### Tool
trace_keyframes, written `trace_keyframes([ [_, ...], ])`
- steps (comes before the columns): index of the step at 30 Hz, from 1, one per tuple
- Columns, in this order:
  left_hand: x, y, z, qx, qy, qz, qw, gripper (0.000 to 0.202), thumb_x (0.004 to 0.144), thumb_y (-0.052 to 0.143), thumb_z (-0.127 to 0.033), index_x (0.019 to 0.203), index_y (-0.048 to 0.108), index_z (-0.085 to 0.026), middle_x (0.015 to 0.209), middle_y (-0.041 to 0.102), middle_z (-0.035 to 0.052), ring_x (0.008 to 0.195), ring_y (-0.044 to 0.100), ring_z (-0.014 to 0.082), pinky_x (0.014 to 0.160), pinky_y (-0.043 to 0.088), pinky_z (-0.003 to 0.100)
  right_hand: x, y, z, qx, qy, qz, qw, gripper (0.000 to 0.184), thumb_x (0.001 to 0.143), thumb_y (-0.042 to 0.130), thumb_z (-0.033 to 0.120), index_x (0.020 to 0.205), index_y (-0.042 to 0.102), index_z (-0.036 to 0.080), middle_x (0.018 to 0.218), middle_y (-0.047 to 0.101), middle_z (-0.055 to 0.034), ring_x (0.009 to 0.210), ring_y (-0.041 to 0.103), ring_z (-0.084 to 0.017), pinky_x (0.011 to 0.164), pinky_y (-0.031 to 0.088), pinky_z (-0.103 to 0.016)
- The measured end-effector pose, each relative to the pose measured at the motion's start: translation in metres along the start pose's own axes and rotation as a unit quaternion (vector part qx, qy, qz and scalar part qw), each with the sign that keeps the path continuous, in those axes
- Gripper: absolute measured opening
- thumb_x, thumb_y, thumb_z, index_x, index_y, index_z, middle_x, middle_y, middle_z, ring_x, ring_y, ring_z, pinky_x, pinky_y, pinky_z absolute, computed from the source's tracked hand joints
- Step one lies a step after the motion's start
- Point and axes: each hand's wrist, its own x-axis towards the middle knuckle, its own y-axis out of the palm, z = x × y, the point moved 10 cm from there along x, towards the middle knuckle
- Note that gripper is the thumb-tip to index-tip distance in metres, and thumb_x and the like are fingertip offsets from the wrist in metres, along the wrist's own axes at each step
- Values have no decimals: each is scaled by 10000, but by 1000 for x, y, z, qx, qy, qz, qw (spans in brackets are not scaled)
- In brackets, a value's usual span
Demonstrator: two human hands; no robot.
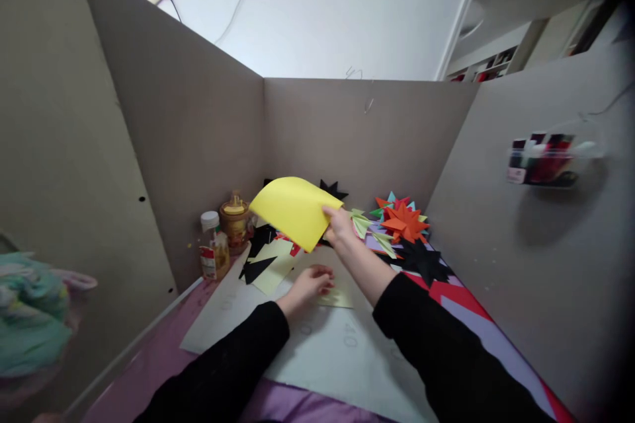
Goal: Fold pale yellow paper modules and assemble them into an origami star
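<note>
A bright yellow sheet of paper (295,208) is held up above the mat, its upper edge bowed. My right hand (340,226) pinches it near its right corner. Lower down, my left hand (310,285) hovers over the white mat (342,363) with its fingers loosely bent and apart, nothing visible in them. Beneath and beside the left hand lies a pale yellow paper (340,296), partly hidden by it. To the left of that, black paper pieces (260,269) rest on another pale yellow sheet (278,271).
Folded paper stars, one orange (405,222) and one black (424,261), sit at the right. Red and lilac sheets (489,337) line the right edge. A white-capped bottle (214,248) and an amber jar (235,221) stand left. Grey panels (347,132) enclose the table.
</note>
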Motion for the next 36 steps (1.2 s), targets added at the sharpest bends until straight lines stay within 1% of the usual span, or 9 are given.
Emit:
trace_keyframes([
  [4,-31,-43,-30,204,119,-54,970,213,762,560,-276,930,623,-161,947,634,93,827,602,189,708,452,295,36,-9,92,-34,-168,-139,975,181,670,601,190,840,539,178,708,631,16,681,626,-154,679,539,-300],
  [7,-56,-71,-53,312,232,-119,913,209,802,487,-237,936,640,-190,977,633,83,907,579,201,781,451,310,47,35,161,-146,-314,-173,922,157,722,550,196,874,529,164,839,633,-31,804,616,-165,794,504,-323],
  [11,-67,-88,-55,324,247,-157,900,227,824,436,-193,920,641,-198,975,642,85,921,584,200,827,450,317,62,135,217,-321,-393,-167,845,244,856,403,256,1004,537,116,964,619,-123,951,587,-233,900,430,-413],
  [15,-71,-78,-50,353,240,-126,896,275,780,451,-120,953,648,-203,977,653,78,938,582,198,877,431,311,73,259,244,-416,-437,-88,793,409,915,227,184,1276,408,124,1168,551,-160,1105,517,-260,943,375,-457],
  [20,-74,-78,-43,376,203,-110,897,331,749,464,-94,996,654,-204,1054,646,75,1031,559,197,946,395,301,69,413,228,-569,-453,92,680,353,881,338,100,1170,540,110,1104,577,-113,1120,492,-265,998,267,-545],
  [23,-75,-79,-41,380,189,-102,900,323,756,465,-106,991,664,-203,1046,649,77,1028,560,198,943,399,299,66,456,216,-631,-445,115,624,251,819,477,97,1026,614,140,1103,568,-87,1184,410,-303,998,123,-659],
  [30,-74,-75,-41,375,204,-81,901,330,736,481,-99,987,665,-210,1027,655,77,998,570,207,919,414,311,71,452,227,-572,-486,64,657,508,829,463,161,1325,355,164,1387,293,-156,1326,113,-417,913,121,-753],
  [33,-75,-83,-44,353,215,-107,904,320,747,477,-102,991,653,-210,1049,648,84,1021,561,208,936,406,318,35,410,244,-532,-562,45,632,596,842,398,173,1404,201,193,1472,123,-138,1355,12,-405,957,142,-721],
  [36,-75,-92,-47,340,221,-136,904,292,758,472,-108,974,645,-201,1057,641,94,1035,553,212,956,395,340,-20,328,238,-531,-579,64,615,673,808,397,150,1431,145,196,1497,88,-109,1375,22,-372,1032,170,-642],
])
